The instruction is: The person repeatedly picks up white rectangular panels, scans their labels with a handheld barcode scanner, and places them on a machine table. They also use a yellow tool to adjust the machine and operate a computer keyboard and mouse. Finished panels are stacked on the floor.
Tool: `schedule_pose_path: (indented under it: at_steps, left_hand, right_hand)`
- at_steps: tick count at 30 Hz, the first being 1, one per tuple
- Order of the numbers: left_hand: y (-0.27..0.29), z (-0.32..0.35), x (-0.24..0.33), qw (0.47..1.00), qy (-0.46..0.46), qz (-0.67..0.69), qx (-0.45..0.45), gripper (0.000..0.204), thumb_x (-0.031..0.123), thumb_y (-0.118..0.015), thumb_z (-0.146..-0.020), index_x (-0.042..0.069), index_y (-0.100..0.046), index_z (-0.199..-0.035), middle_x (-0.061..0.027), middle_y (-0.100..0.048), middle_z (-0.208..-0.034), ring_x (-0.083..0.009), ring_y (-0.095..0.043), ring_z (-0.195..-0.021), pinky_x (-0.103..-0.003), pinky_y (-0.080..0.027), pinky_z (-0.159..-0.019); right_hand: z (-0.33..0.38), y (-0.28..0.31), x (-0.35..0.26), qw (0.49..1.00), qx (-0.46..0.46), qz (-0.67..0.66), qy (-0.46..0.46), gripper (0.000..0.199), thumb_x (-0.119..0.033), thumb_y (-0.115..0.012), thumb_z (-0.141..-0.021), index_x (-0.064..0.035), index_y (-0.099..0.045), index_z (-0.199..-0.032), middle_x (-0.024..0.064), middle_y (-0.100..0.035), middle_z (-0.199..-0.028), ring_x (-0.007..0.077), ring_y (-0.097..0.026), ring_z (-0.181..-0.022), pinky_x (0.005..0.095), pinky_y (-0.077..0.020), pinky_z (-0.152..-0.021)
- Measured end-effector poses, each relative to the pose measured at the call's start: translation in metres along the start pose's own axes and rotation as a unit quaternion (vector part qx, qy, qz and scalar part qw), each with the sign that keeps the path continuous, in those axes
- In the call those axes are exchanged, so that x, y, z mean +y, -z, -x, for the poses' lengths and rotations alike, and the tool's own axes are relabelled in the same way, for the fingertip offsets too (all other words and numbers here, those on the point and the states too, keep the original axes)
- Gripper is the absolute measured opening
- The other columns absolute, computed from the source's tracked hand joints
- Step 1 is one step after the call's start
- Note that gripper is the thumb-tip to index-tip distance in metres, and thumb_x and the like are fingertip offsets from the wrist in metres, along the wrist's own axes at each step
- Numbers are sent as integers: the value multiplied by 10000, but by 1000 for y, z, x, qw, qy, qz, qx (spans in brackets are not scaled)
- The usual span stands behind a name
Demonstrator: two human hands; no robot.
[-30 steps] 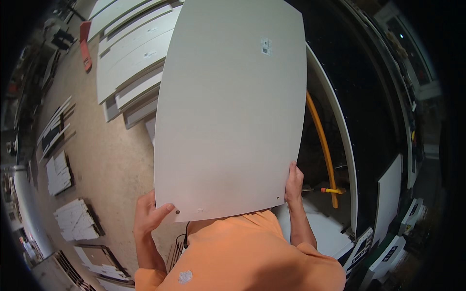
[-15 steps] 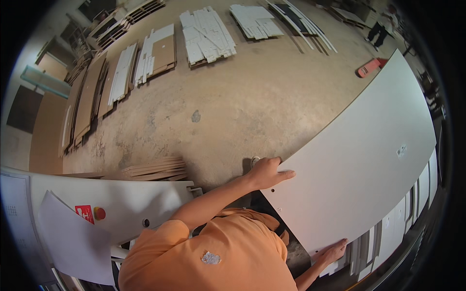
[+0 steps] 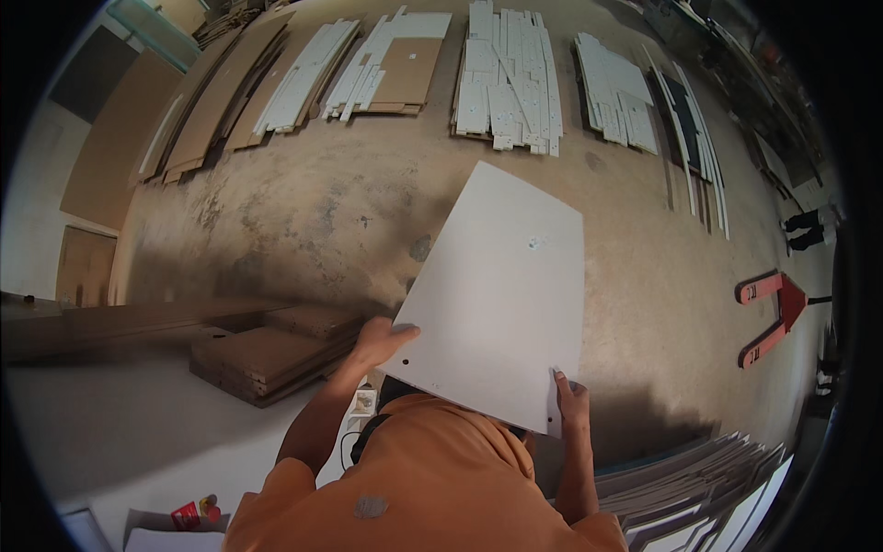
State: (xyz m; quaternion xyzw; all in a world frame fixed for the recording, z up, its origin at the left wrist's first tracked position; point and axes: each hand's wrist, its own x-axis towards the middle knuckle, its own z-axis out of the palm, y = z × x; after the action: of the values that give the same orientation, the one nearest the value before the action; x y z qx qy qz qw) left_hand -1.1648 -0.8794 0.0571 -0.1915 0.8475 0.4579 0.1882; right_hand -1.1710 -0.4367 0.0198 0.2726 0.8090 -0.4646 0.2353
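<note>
A white flat panel [image 3: 497, 285] stretches out ahead of me, with small dark holes near its near corners and a small pale sticker toward its far end. My left hand [image 3: 381, 343] grips its left edge close to the near corner, thumb on top. My right hand [image 3: 572, 401] clasps the right edge near the other corner, its thumb also on the upper face. The fingers beneath the panel are hidden on both sides.
Brown boards [image 3: 276, 354] lie stacked at my left on a pale machine surface [image 3: 110, 423]. Several upright panels [image 3: 690, 488] stand at my lower right. Across the floor are stacks of white parts [image 3: 510, 83] and a red pallet jack [image 3: 777, 308]. A person [image 3: 809, 225] is at far right.
I have turned leftward, and the panel has swung from my right to in front of me. Both hands have kept their hold near its corners.
</note>
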Motion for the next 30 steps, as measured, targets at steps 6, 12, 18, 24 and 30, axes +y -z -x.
schedule_pose_path:
  at_steps: [6, 12, 18, 24, 30]
  left_hand:
    - [119, -118, -57, 976, 219, 9, 11, 549, 440, -736, -851, -61, -731, -1074, -201, -751, -957, -295, -731, -861, -399, -546, -786]
    - [236, -229, -49, 955, 261, 126, 63, 531, 419, -758, -839, -89, -738, -989, -185, -748, -863, -273, -733, -786, -379, -559, -728]
    - [340, -404, -35, 966, 241, 77, 56, 593, 463, -745, -826, -122, -725, -925, -217, -737, -825, -307, -731, -747, -403, -561, -701]
    - [421, -655, -25, 969, 242, 37, 29, 632, 526, -711, -836, -105, -718, -871, -226, -727, -806, -335, -722, -760, -426, -552, -716]
    - [472, -932, -48, 979, 196, 16, 48, 620, 535, -707, -840, -84, -712, -865, -229, -713, -787, -355, -713, -769, -441, -536, -724]
  right_hand:
    - [-141, -144, -177, 986, -130, 97, -33, 686, -471, -674, -916, 193, -649, -1086, 232, -719, -920, 261, -712, -804, 391, -556, -688]
    - [-228, -231, -349, 962, -181, 194, -69, 690, -500, -651, -922, 167, -662, -1096, 203, -717, -904, 263, -706, -816, 385, -554, -719]
    - [-332, -302, -499, 970, -150, 193, -13, 702, -530, -634, -910, 155, -678, -1059, 234, -734, -903, 324, -733, -818, 424, -562, -720]
    - [-528, -398, -626, 970, -96, 217, 49, 725, -569, -573, -936, 147, -680, -981, 267, -712, -846, 384, -720, -823, 453, -544, -748]
    - [-726, -512, -735, 982, -20, 180, 56, 722, -583, -528, -961, 126, -662, -920, 304, -687, -854, 438, -690, -856, 492, -521, -785]
